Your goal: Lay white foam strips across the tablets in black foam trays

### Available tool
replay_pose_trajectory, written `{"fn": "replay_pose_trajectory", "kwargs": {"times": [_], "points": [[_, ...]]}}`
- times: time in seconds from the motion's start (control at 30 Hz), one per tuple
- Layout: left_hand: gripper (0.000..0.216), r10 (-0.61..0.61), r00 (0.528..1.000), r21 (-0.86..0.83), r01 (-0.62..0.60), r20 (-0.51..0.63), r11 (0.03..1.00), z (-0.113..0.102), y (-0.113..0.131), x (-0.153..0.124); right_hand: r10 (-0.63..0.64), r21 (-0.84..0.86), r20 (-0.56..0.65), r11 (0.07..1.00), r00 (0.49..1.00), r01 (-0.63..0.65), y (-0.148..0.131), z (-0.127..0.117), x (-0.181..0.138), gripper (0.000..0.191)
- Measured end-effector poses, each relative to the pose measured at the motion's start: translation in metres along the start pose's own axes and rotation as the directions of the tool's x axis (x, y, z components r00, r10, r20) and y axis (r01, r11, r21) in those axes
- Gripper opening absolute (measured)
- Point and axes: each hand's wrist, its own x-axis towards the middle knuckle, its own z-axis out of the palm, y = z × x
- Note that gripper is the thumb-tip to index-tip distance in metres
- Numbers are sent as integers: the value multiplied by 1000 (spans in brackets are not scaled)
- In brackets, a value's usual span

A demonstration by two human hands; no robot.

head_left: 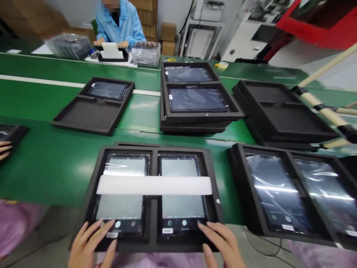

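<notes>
Two tablets lie side by side in a black foam tray point(153, 223) right before me. The left tablet point(119, 206) and the right tablet point(182, 205) have lit, pale screens with round icons along the bottom. Across both runs a white foam strip point(154, 185). My left hand point(92, 243) rests at the tray's lower left corner, fingers spread, fingertips at the left tablet's lower edge. At the lower right corner, my right hand point(223, 242) has its fingers stretched out, one fingertip at the right tablet's lower right icon. Neither hand grasps anything.
On my right, stacked trays point(237, 186) hold dark, film-covered tablets. Beyond the green bench point(55, 160) stand another tray stack point(195, 121), a half-filled tray point(89, 115) and empty-looking trays point(290, 108). A person in blue point(131, 22) works opposite. Another person's hand point(4, 149) shows at left.
</notes>
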Motion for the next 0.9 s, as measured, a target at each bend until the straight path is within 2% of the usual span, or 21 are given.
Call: {"fn": "replay_pose_trajectory", "kwargs": {"times": [0.1, 0.23, 0.37, 0.53, 0.63, 0.73, 0.83, 0.9], "points": [[52, 49, 996, -3, -49, 71, 999, -18, 21, 12, 75, -9, 29, 997, 997, -75, 6, -16, -6, 30], [47, 185, 961, -47, -179, 204, 983, -28, 39, 19, 53, 13, 72, 998, 996, -54, 13, -27, -9, 33], [42, 287, 924, -76, -276, 254, 958, -27, 46, 23, 13, 48, 67, 999, 998, -17, 12, -27, -9, 34], [45, 334, 889, -36, -340, 314, 940, -25, 45, 30, -34, 30, 1, 999, 999, 34, 7, -24, -6, 31], [49, 346, 898, -69, -340, 272, 938, -25, 42, 32, -60, 14, 6, 998, 998, 59, 6, -23, -5, 30], [49, 293, 943, -148, -271, 156, 951, -24, 38, 34, -71, -17, 32, 997, 997, 71, 5, -22, -3, 31], [45, 133, 991, -187, -126, 26, 974, -23, 34, 38, -103, -57, 62, 993, 993, 107, 1, -19, 2, 34], [41, -27, 998, -193, 15, -55, 981, -23, 31, 41, -144, -80, 93, 985, 985, 151, -1, -17, 6, 37]]}}
